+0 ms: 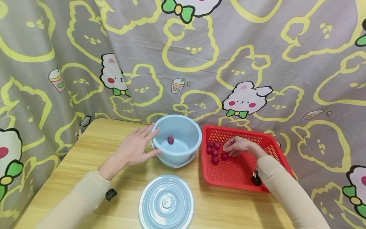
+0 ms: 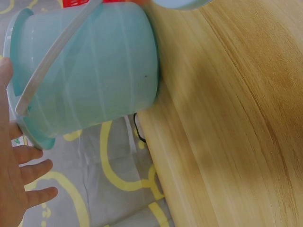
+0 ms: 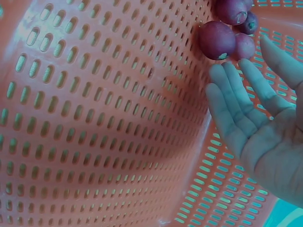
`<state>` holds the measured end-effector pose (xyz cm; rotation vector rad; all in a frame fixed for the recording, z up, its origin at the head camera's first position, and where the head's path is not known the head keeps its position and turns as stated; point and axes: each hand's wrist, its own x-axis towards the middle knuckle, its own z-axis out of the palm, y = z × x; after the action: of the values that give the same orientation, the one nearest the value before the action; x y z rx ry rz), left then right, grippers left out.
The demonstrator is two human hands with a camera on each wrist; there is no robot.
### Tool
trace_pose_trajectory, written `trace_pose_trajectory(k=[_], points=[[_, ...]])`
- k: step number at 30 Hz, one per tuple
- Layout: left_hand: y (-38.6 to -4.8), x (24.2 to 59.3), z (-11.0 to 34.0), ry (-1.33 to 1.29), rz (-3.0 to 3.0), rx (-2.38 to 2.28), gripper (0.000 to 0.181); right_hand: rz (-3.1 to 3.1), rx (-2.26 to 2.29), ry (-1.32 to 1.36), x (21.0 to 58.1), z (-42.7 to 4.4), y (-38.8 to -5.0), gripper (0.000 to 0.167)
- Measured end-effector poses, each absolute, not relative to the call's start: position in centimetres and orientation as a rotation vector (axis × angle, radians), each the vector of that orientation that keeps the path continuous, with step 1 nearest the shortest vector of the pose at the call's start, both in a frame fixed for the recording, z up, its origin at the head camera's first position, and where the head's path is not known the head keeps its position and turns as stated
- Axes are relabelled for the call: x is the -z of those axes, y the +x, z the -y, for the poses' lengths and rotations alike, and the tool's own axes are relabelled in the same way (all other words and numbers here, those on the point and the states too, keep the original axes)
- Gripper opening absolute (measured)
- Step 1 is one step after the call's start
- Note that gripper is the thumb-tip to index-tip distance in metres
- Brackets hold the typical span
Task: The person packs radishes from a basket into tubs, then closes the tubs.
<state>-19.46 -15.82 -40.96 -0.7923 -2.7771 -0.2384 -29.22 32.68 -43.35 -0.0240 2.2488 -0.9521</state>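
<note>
A light blue bucket (image 1: 177, 160) stands on the table with one round red radish (image 1: 170, 140) on its bottom. My left hand (image 1: 135, 145) is at the bucket's left rim with fingers spread; in the left wrist view the fingers (image 2: 35, 171) are straight, and whether they touch the rim I cannot tell. Inside the red perforated basket (image 1: 228, 183), several radishes (image 1: 215, 160) lie grouped toward the left. My right hand (image 1: 239, 145) reaches in beside them. Its fingers (image 3: 227, 113) are relaxed and hold nothing, close to the radishes (image 3: 217, 40) in the right wrist view.
A round light blue lid (image 1: 166, 202) with a knob lies on the wooden table (image 1: 123, 203) in front of the bucket. The bucket's pale handle (image 2: 59, 45) hangs against its side. A patterned curtain (image 1: 194, 63) hangs behind the table.
</note>
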Motion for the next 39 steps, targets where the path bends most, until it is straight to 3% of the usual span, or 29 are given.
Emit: trace_pose_trajectory(k=[19, 29, 39], points=[[-19.3, 41.0, 15.9, -0.79, 2.774, 0.246, 0.091, -2.164, 0.933, -0.089, 44.1, -32.3, -28.8, 0.042], [-19.4, 41.0, 15.8, -0.799, 2.772, 0.23, 0.091, -2.21, 0.922, -0.111, 44.5, -32.2, -28.6, 0.031], [-19.4, 41.0, 15.8, -0.798, 2.762, 0.222, 0.091, -2.231, 0.96, -0.135, 43.4, -32.3, -29.0, 0.032]])
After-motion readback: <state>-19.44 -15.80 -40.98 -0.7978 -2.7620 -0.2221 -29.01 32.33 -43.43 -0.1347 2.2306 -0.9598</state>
